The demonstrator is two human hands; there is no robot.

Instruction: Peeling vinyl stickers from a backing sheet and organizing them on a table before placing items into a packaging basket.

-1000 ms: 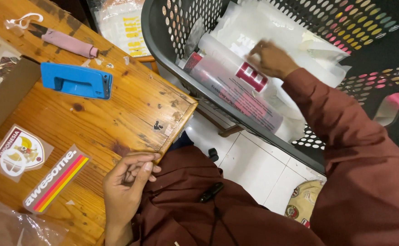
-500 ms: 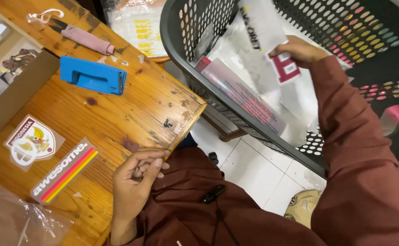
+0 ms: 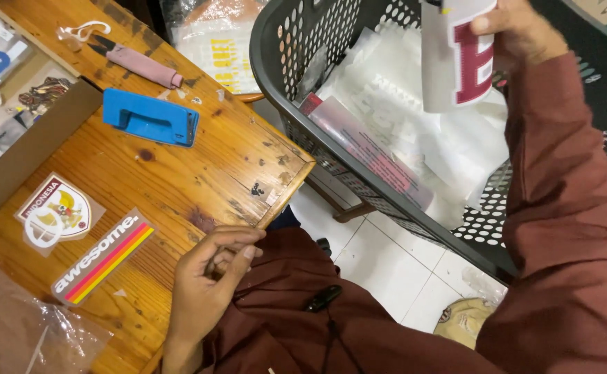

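Note:
My right hand (image 3: 518, 29) is raised over a dark perforated laundry basket (image 3: 283, 55) and grips a white transfer sheet (image 3: 456, 62) with a dark red letter on it. The sheet hangs upright above a pile of white and clear sheets (image 3: 414, 138) lying in the basket. My left hand (image 3: 210, 277) rests at the near edge of the wooden table (image 3: 179, 180), fingers curled together with nothing visible in them. Both arms wear maroon sleeves.
On the table lie a blue hole punch (image 3: 151, 118), pink-handled snips (image 3: 137, 64), a crest sticker (image 3: 55, 213), a striped sticker (image 3: 102, 257) and a clear plastic bag (image 3: 19, 325). A cardboard box (image 3: 19, 159) sits at the left. White floor tiles (image 3: 380, 270) show below.
My right hand has lifted the lettered sheet up out of the basket pile. My left hand has stayed at the table edge.

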